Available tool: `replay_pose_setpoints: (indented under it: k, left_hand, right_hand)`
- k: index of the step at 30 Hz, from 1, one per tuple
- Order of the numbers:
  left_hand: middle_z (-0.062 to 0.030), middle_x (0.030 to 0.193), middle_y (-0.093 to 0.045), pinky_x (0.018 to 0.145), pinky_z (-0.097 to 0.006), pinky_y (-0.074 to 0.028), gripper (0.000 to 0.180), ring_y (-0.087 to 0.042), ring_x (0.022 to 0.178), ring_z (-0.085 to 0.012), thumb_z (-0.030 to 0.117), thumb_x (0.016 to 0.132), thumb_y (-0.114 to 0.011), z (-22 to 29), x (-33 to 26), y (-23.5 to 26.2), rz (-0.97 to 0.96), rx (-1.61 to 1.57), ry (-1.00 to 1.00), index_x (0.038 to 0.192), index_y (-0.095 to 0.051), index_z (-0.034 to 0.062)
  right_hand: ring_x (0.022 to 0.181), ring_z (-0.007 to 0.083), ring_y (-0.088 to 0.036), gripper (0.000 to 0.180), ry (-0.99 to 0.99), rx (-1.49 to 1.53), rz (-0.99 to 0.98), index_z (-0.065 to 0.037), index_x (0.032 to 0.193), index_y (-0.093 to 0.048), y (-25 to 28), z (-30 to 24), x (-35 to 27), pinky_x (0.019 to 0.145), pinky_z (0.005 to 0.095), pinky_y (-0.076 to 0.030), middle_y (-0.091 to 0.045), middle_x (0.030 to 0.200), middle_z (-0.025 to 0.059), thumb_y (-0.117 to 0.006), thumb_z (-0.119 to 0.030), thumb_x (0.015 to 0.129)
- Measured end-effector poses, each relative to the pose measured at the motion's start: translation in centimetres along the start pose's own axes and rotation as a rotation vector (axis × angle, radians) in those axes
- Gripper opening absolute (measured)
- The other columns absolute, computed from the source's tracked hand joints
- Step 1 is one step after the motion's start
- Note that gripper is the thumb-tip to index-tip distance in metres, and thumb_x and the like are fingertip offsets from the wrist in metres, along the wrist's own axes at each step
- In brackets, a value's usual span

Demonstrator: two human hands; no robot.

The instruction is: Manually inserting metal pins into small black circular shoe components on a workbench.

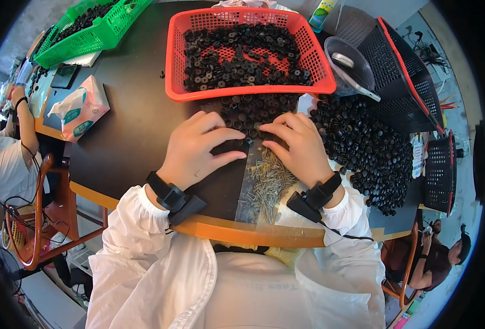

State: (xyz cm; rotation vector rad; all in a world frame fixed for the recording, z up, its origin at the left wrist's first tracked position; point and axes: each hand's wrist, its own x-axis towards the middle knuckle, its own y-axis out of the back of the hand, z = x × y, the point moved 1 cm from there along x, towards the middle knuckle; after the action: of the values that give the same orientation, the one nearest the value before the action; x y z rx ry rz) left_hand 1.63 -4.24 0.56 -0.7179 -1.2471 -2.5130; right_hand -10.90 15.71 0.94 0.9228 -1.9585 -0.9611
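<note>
Left hand (pixel 197 147) and right hand (pixel 301 147) curl toward black caps (pixel 242 117) on the near side of a red basket (pixel 253 94).
We see thumb and forefinger slightly parted on each hand; whether either grips a cap, we cannot tell. Metal fasteners (pixel 271 183) lie there too, farther from the basket; to its left, a pink tissue pack (pixel 92 104) bears printed lettering.

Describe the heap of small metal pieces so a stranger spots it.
Find the red perforated plastic basket on the dark tabletop. Nearer the person, beside the right hand, lies the heap of thin, pin-like metal pieces. Its pale metallic colour separates it from the round black pieces heaped farther right.
</note>
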Motion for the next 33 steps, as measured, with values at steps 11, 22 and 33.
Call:
replay_pose_setpoints:
  k: [11, 22, 33]
  left_hand:
    - [-0.0002, 0.086, -0.052, 0.071, -0.035, -0.045, 0.020, -0.054, 0.080, -0.0208, 0.017, 0.073, -0.078, 1.2, 0.7, -1.6, -0.151, 0.030, -0.163, 0.092, -0.074, 0.0159]
    - [0.0020, 0.095, -0.056, 0.079, -0.034, -0.043, 0.016, -0.055, 0.091, -0.0195, 0.020, 0.075, -0.075, 0.6, 2.2, -2.0, -0.357, 0.041, -0.245, 0.087, -0.066, 0.0158]
    - [0.0007, 0.091, -0.057, 0.077, -0.034, -0.044, 0.010, -0.056, 0.090, -0.0214, 0.017, 0.074, -0.070, 0.9, 3.0, -2.5, -0.479, -0.048, -0.320, 0.082, -0.064, 0.0130]
  right_hand:
    - [0.084, 0.0257, -0.064, 0.022, -0.134, 0.227, 0.057, -0.006, 0.099, -0.065, 1.5, -0.1, -1.6, 0.074, 0.0341, -0.051, -0.067, 0.093, 0.0087, -0.073, -0.005, 0.078]
    - [0.076, 0.0199, -0.063, 0.024, -0.206, 0.370, 0.092, -0.007, 0.100, -0.069, 1.4, 0.0, -4.0, 0.067, 0.0294, -0.052, -0.066, 0.089, 0.0076, -0.077, -0.005, 0.077]
    - [0.078, 0.0202, -0.063, 0.022, -0.186, 0.381, 0.112, -0.005, 0.099, -0.070, 1.2, -0.2, -4.1, 0.068, 0.0284, -0.053, -0.067, 0.093, 0.0078, -0.077, -0.004, 0.078]
